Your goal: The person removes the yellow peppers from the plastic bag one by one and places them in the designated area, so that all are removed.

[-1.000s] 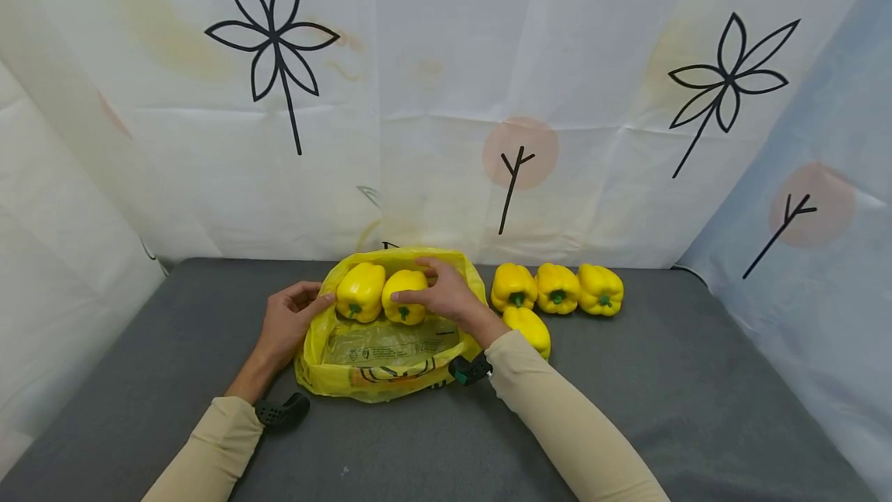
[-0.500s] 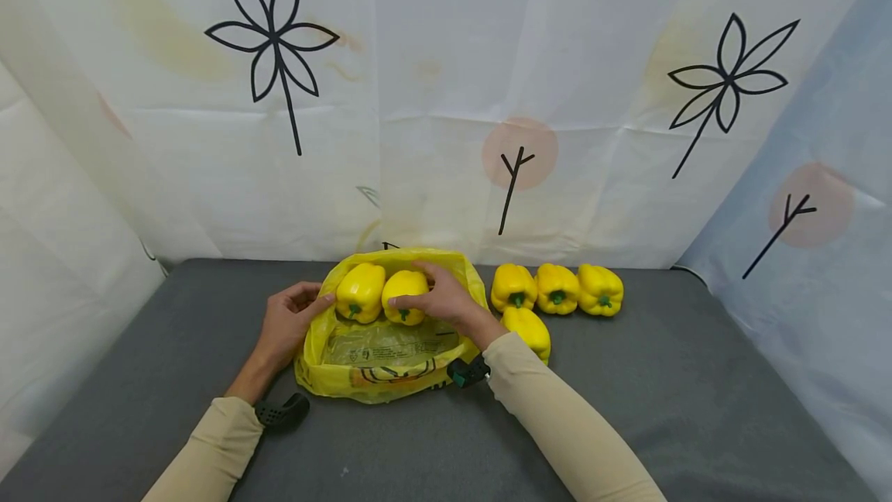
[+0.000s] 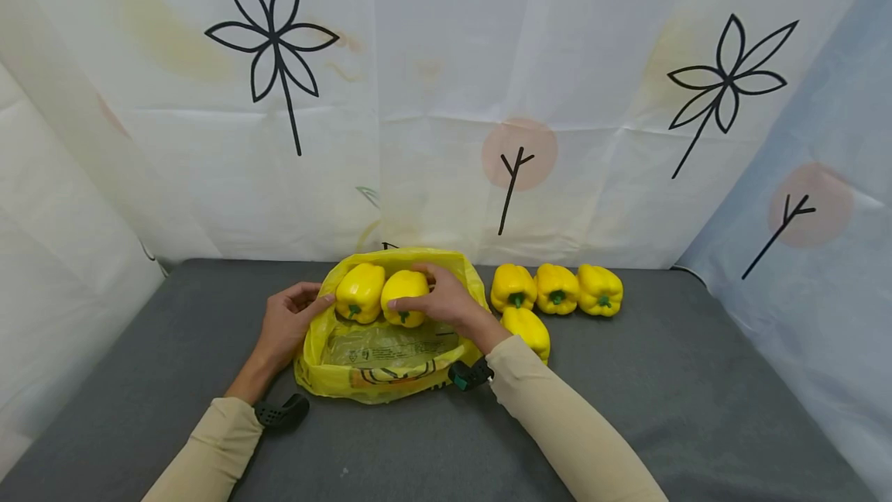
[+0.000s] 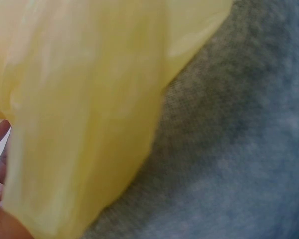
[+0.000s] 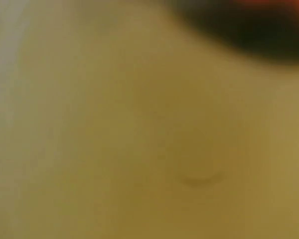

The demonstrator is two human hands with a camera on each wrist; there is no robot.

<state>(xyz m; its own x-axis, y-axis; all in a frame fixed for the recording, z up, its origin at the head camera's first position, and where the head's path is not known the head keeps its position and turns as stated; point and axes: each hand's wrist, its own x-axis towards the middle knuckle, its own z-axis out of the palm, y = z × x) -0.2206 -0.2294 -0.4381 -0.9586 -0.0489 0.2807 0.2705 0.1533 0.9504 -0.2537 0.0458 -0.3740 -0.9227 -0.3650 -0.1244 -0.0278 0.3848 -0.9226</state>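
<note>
A yellow plastic bag (image 3: pixel 400 386) lies on the grey table with its mouth spread open. Inside, side by side at the back, are one yellow bell pepper (image 3: pixel 360 293) on the left and a second yellow bell pepper (image 3: pixel 404 285) on the right. My left hand (image 3: pixel 289 324) pinches the bag's left rim, thumb on the inner side. In the left wrist view the bag's side (image 4: pixel 89 109) covers most of that hand. With thumb in front and fingers behind, my right hand (image 3: pixel 449 297) holds the second pepper. Blurred yellow plastic (image 5: pixel 139 124) fills the right wrist view.
Right of the bag, three yellow bell peppers (image 3: pixel 557 289) stand in a row near the table's back edge. Another yellow pepper (image 3: pixel 526 331) lies in front of them, partly behind my right forearm. A patterned white cloth (image 3: pixel 432 99) hangs behind the table (image 3: pixel 697 409).
Over the last second my right hand's thumb has shifted slightly left on the second pepper. My left hand and the bag have stayed in place.
</note>
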